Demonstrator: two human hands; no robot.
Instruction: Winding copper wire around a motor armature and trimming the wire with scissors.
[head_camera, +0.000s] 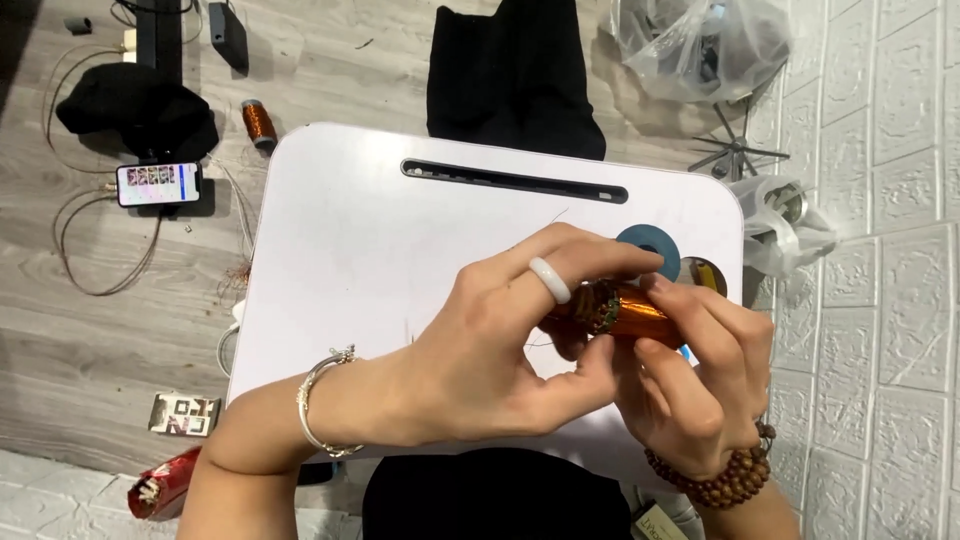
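Copper coil (628, 312), orange and shiny, sits between my two hands, above the white worktop (360, 240). My left hand (480, 350) comes from the left, wears a silver bracelet (318, 405) on the wrist and a white ring (550, 279) on one finger; its fingers are curled over the left end of the coil and its thumb presses from below. My right hand (690, 375) grips the right end of the coil, with a brown bead bracelet (725, 478) on the wrist. Just beyond the fingertips of both hands, a blue disc (655, 243) lies on the worktop. Far left of my left hand, on the floor, I see a phone (158, 184) and a small copper spool (258, 122).
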